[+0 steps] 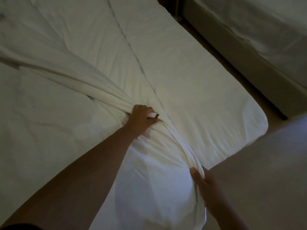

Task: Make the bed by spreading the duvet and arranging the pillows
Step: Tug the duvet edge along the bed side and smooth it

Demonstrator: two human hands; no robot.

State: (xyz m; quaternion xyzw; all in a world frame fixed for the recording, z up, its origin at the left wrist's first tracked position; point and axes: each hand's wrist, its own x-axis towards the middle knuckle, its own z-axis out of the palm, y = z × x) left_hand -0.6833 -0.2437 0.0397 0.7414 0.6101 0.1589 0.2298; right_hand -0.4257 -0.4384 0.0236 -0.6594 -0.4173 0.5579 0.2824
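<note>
A white duvet (63, 52) lies across the bed, gathered into long folds that run from the far left toward the near edge. My left hand (141, 120) grips a bunch of those folds near the middle of the bed. My right hand (201, 178) pinches the same bunched fabric lower down, at the bed's near edge, where the duvet hangs over in a smooth bulge (149, 188). To the right of the folds the mattress (199, 90) shows its flat white sheet and a rounded corner. No pillows are in view.
A second bed (259, 39) with white bedding stands at the upper right, separated by a narrow dark gap (221, 52). Pale floor (265, 171) fills the lower right beside the mattress corner.
</note>
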